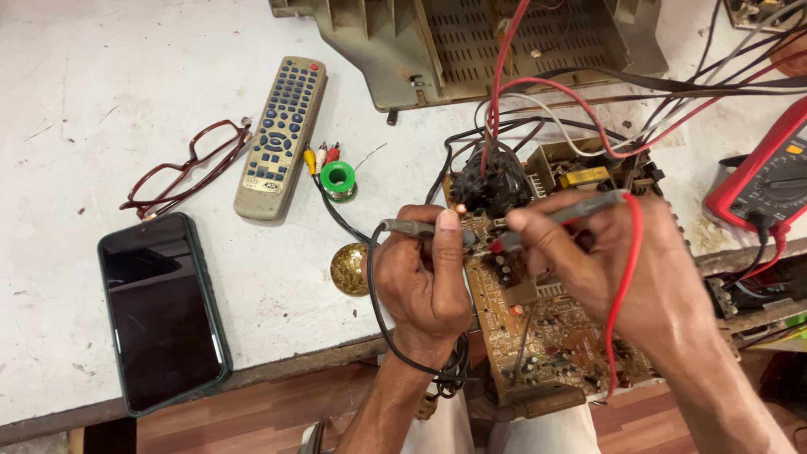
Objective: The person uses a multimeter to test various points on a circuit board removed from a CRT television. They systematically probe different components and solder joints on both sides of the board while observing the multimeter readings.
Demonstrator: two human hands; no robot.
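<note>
My left hand (424, 282) grips a grey test probe with a black lead (376, 294), its tip down on a brown circuit board (546, 328). My right hand (622, 269) pinches a second grey probe (580, 208) with a red lead (626, 277), tip touching the board close to the first tip. The board carries a black transformer (496, 185), a yellow block part (584, 176) and several small components. It hangs over the white table's front edge (277, 361).
A red multimeter (769, 172) lies at the right. A dark phone (161, 311), red-framed glasses (189, 164), a grey remote (282, 134), a green solder spool (339, 178), a brass disc (350, 269) and a grey appliance casing (471, 42) are on the table. Wires tangle at upper right.
</note>
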